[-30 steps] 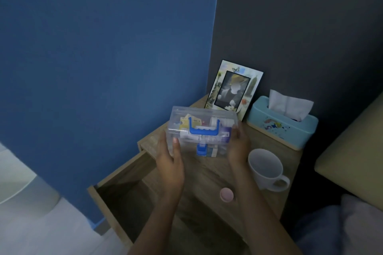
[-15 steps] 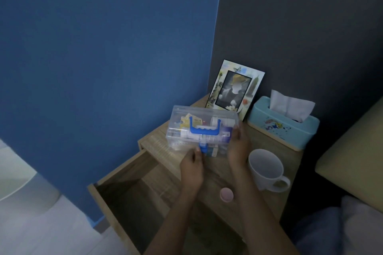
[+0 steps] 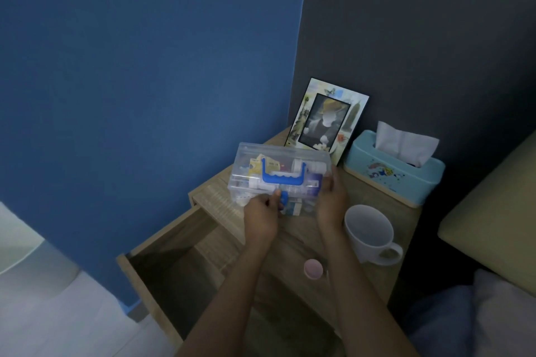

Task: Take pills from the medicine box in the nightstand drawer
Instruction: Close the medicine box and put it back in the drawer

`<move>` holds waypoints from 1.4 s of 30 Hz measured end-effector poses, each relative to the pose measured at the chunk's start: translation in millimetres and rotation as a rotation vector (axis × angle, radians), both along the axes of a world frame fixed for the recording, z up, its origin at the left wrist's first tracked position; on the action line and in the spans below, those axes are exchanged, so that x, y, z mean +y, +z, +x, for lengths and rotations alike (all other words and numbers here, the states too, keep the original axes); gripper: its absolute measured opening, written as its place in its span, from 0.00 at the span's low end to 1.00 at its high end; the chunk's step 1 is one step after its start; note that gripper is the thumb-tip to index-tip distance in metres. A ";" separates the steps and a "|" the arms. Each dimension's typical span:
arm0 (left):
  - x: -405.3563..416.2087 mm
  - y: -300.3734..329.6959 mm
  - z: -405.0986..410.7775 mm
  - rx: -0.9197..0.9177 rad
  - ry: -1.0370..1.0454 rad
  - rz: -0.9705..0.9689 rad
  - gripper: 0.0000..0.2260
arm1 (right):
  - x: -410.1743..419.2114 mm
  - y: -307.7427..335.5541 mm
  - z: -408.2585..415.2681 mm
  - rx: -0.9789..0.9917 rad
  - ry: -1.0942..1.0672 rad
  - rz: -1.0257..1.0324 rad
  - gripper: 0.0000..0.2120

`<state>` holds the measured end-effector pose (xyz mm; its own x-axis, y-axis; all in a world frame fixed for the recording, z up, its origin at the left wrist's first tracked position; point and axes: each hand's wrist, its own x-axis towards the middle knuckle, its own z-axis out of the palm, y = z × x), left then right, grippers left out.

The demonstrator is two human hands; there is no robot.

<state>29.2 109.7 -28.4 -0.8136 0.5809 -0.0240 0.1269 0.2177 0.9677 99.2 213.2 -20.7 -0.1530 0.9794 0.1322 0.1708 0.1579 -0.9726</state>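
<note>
A clear plastic medicine box [image 3: 255, 166] with a blue handle on its lid rests on the nightstand top [image 3: 374, 194], near its left edge. Packets and small bottles show through its walls. My left hand [image 3: 261, 216] is at the box's front, thumb and fingers pinched on the blue latch [image 3: 283, 198]. Gripping the box's right end is my right hand [image 3: 330, 200]. The lid looks closed. The nightstand drawer [image 3: 162, 255] below stands pulled out toward me, and its dark inside looks bare.
A photo frame [image 3: 324, 119] leans on the back wall. A light blue tissue box [image 3: 394, 171] stands at the back right, a white mug [image 3: 369, 233] right of my right hand, a small pink cap [image 3: 313, 268] near the front edge. A bed lies at right.
My left hand has left the box's left end and moved to the blue latch at its front. The right hand has kept its hold, and the box has barely moved.
</note>
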 end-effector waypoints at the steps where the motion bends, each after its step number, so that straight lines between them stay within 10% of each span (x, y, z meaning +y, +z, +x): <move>1: -0.9 -1.9 0.1 -0.001 -0.013 -0.008 0.20 | 0.0 0.1 -0.1 0.004 0.002 0.004 0.18; 14: -8.6 -15.8 -2.8 -0.186 -0.202 0.103 0.24 | -1.3 3.9 0.7 -0.027 0.013 -0.012 0.19; 22: -18.4 36.5 -60.9 0.203 0.483 0.023 0.24 | -2.4 10.5 -3.3 0.095 -0.045 -0.203 0.15; 32: 1.1 30.3 -99.8 -0.142 -0.029 0.045 0.28 | 25.7 24.6 -15.7 -0.216 -0.020 -0.405 0.26; 42: -33.1 51.6 -112.4 -0.153 -0.037 -0.017 0.17 | -39.5 35.6 -6.5 -0.112 -0.138 -0.445 0.23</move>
